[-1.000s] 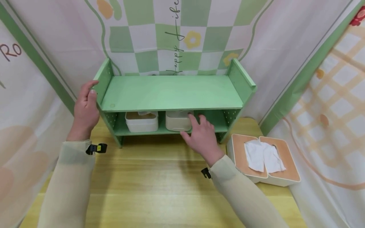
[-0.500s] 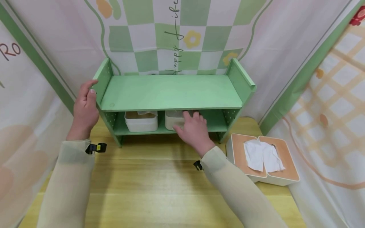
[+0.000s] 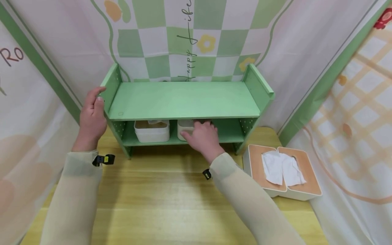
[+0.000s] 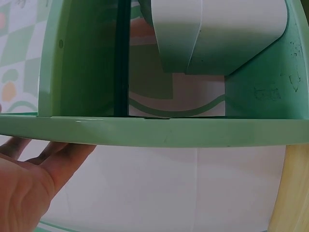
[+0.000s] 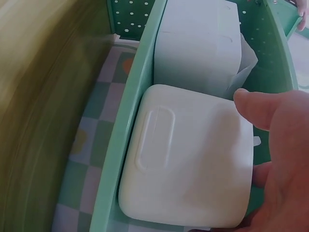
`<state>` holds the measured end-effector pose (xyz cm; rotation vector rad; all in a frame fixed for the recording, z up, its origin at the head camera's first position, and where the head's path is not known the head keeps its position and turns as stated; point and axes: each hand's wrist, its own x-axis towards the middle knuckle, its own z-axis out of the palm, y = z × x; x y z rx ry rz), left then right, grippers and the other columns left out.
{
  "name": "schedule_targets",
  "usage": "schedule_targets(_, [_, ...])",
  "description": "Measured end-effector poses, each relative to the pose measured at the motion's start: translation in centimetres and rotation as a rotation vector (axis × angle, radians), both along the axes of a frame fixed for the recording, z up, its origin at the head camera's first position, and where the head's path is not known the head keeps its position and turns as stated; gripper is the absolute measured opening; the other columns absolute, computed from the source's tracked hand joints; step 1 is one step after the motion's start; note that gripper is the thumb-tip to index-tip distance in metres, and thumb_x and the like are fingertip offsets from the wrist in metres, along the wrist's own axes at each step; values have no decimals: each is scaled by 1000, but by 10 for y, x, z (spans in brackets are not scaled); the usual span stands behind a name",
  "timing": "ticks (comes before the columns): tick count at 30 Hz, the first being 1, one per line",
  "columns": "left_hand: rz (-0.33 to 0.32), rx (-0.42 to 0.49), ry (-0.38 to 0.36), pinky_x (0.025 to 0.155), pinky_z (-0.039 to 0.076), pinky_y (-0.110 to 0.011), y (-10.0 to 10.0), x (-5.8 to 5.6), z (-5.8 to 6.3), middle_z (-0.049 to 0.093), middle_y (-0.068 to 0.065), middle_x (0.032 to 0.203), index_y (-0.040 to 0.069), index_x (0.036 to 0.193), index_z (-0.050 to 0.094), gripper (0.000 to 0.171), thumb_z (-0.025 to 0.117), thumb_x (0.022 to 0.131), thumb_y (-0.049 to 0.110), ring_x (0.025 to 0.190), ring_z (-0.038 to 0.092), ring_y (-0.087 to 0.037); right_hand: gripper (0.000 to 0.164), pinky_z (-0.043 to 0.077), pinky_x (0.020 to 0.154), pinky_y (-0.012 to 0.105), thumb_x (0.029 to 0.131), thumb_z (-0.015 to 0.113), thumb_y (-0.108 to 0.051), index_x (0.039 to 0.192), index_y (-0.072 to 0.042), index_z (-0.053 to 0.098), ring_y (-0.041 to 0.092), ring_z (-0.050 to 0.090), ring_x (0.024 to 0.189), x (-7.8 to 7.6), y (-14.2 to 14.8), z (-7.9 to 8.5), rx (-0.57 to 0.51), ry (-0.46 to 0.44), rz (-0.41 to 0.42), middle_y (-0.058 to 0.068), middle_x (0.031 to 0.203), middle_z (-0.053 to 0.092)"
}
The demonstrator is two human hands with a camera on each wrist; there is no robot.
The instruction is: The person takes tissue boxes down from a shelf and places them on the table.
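Observation:
A green two-tier shelf (image 3: pixel 183 98) stands on the wooden table. My left hand (image 3: pixel 93 117) holds its left side panel (image 4: pixel 159 131); in the left wrist view, fingers (image 4: pixel 67 162) lie against the panel's outer face. On the lower tier sits a white box with rounded corners (image 5: pixel 188 159), a raised tab outline on its front. My right hand (image 3: pixel 204 137) grips this box at its right part, with the thumb (image 5: pixel 256 106) at its upper front edge and the other fingers partly hidden behind it. Left of it is a white tissue box (image 3: pixel 152 133) with a brown top and a tissue.
At the right of the table (image 3: pixel 171 204) stands a double tissue box (image 3: pixel 257 166) with orange-brown tops and white tissues. A checkered curtain (image 3: pixel 180 41) hangs close behind the shelf, with more cloth (image 3: pixel 346 136) on both sides. The upper board sits low over the boxes.
My right hand has moved left and further into the lower tier, from the white box's front edge to a hold on its right part. My left hand stays on the side panel.

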<state>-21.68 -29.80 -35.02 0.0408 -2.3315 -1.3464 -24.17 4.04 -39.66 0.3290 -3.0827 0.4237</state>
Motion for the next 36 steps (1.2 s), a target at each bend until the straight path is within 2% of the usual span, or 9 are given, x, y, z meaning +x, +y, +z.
schedule_targets(8, [-6,4,1,66,30,-38,0,0,1,38,-8,89,35,150,41,47,24,108,44,60,31,-19,82,37,98,57,92,49,-70,135,-1,55,43,50,110,1,-1,0,21,16,-37,30,122,54])
schedule_targets(14, [6,-5,3,60,30,-38,1,1,2,36,-10,80,35,149,42,47,25,107,46,54,29,-16,83,38,97,56,91,51,-70,138,-1,52,43,50,109,5,0,-1,10,16,-27,31,123,51])
schedule_targets(17, [9,-8,0,58,30,-38,1,2,2,35,-10,79,35,149,42,47,25,107,46,53,29,-16,81,41,95,55,91,53,-69,137,-1,52,42,50,107,5,2,-3,10,20,-21,30,122,51])
schedule_targets(23, [1,-2,-4,62,29,-38,1,2,2,36,-10,85,35,150,41,47,24,107,45,56,29,-18,75,46,84,52,90,59,-66,130,-2,54,38,52,97,8,5,-7,-12,51,-17,27,113,51])
schedule_targets(32, [6,-6,11,62,29,-39,2,1,0,36,-11,83,34,149,42,47,24,107,47,56,29,-18,75,49,78,50,88,64,-64,133,-5,52,36,54,91,17,9,-7,-42,82,-13,26,114,47])
schedule_targets(36, [10,-4,14,62,28,-39,2,1,0,35,-12,80,34,149,43,48,25,107,47,55,28,-18,76,50,77,50,87,64,-65,134,-6,51,37,54,92,20,12,-8,-43,87,-16,28,121,43])
